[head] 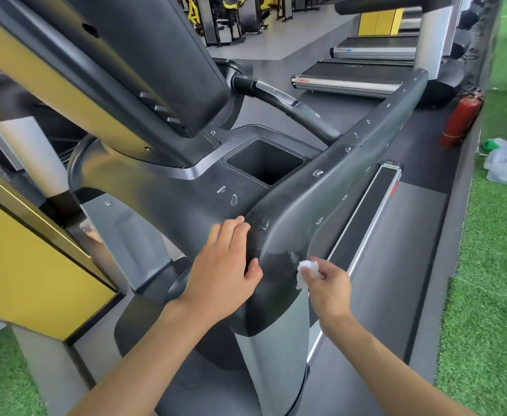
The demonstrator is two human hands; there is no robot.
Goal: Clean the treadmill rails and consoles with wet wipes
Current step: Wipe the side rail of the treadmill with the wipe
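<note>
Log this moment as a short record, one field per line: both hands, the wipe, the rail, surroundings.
rail: dark, dotted with wet marks
wipe: white, crumpled, against the rail's near end
right hand: pinches the wipe
left hand: rests on the rail's near end, holding nothing
recess: square, left of the rail
fire extinguisher: red, on the floor at right
</note>
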